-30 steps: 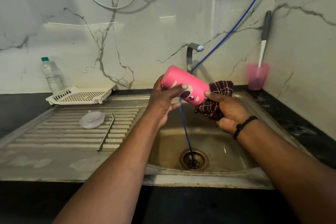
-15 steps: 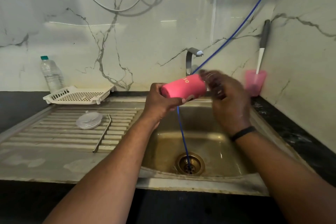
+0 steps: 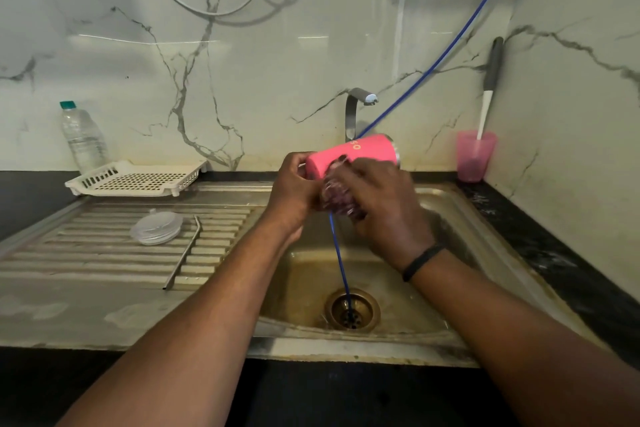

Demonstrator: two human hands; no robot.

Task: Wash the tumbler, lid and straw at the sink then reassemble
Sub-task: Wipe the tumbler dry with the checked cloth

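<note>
A pink tumbler [image 3: 360,152] lies on its side in the air above the sink basin [image 3: 450,218], its open metal rim pointing right. My left hand [image 3: 294,191] grips its closed left end. My right hand [image 3: 377,198] holds a dark red patterned cloth [image 3: 337,196] against the tumbler's near side. The clear round lid [image 3: 156,227] lies on the ribbed drainboard [image 3: 86,253] at the left. Beside the lid, the bent metal straw [image 3: 183,253] rests along the ribs.
A curved steel tap [image 3: 356,107] stands behind the tumbler. A blue hose [image 3: 450,48] runs from the upper right down into the drain [image 3: 351,310]. A white perforated tray [image 3: 138,178] and a water bottle [image 3: 83,137] stand at the back left. A pink cup [image 3: 474,156] with a brush stands right.
The tumbler has turned so its rim points right. My right hand has brought the cloth from the tumbler's right end round to its near side, close to my left hand.
</note>
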